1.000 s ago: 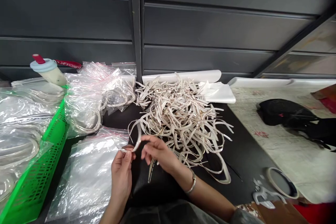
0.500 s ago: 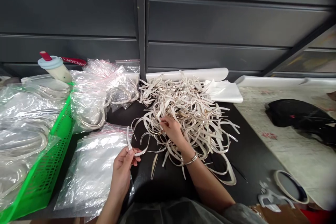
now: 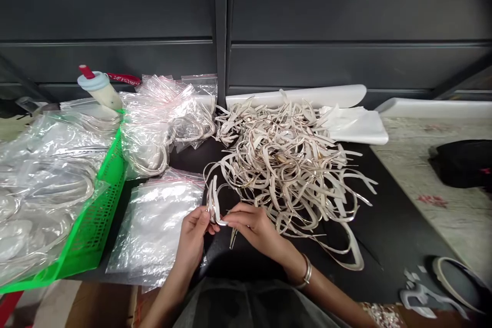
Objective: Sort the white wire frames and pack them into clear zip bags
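Note:
My left hand [image 3: 192,233] is closed around a few curved white strips with shiny metallic edges [image 3: 213,197], which stand up between thumb and fingers. Beside it, my right hand [image 3: 263,228] pinches the end of a curved white strip [image 3: 223,222] at the bottom of that small bunch. Just beyond both hands spreads a big tangled pile of the same curved strips [image 3: 284,164] on the black table [image 3: 261,271]. Flat clear zip bags [image 3: 161,215] lie stacked to the left of my left hand.
A green basket [image 3: 73,256] on the left holds clear bags of curved strips [image 3: 57,179]. More filled bags [image 3: 148,138] lie behind, near a cup with a red top [image 3: 100,89]. White sheets [image 3: 357,125] lie behind the pile. A tape roll [image 3: 438,271] and white scraps sit at right.
My right hand has come from the pile to my left hand, bringing a strip. More strips now stand in my left hand. The view has shifted left.

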### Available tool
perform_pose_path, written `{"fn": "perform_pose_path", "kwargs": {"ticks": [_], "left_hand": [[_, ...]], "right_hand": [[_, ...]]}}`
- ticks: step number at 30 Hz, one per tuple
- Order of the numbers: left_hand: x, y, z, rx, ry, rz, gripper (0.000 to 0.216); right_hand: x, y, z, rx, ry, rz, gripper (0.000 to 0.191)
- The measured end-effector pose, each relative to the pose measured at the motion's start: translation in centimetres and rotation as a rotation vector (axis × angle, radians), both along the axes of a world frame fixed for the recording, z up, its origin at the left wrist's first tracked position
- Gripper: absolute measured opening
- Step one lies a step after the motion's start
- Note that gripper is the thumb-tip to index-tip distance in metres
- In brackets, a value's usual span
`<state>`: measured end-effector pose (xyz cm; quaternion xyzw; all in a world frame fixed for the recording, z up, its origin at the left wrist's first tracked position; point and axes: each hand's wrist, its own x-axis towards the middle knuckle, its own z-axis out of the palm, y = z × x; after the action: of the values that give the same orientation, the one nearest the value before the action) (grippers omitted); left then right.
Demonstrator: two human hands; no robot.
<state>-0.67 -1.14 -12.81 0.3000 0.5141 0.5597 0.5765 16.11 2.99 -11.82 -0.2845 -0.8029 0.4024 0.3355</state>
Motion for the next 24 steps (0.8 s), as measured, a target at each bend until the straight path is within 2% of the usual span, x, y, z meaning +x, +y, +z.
{"fn": "perform_pose_path", "kwargs": {"ticks": [5,9,12,15,17,19,24], "left_hand": [[-0.3,-0.3,0.0,-0.02,0.033,0.001,0.023],[-0.8,-0.5,-0.2,-0.036,0.055,0.075,0.021],[-1.3,-0.8,-0.4,-0.029,0.047,0.165,0.022],[-1.9,-1.0,-0.4,-0.03,0.033,0.228,0.023],[-2.3,-1.1,-0.2,-0.029,0.037,0.246,0.024],[-2.5,-1.3,-0.1,-0.024,0.049,0.255,0.025],[-3.1,-1.8,-0.1,-0.024,0.057,0.283,0.026]], "right_hand": [[-0.4,0.2,0.3,0.067,-0.102,0.012,0.023],[-1.3,1.5,0.8,0.118,-0.142,0.053,0.022],[-2.4,3.5,1.3,0.19,-0.223,-0.033,0.02],[-4.1,5.7,1.5,0.301,-0.515,-0.166,0.02],[-5.2,6.9,1.2,0.347,-0.75,-0.225,0.021],[-6.1,7.8,0.4,0.341,-0.883,-0.251,0.023],[-6.3,9.0,-1.3,0.316,-0.897,-0.259,0.026]]}}
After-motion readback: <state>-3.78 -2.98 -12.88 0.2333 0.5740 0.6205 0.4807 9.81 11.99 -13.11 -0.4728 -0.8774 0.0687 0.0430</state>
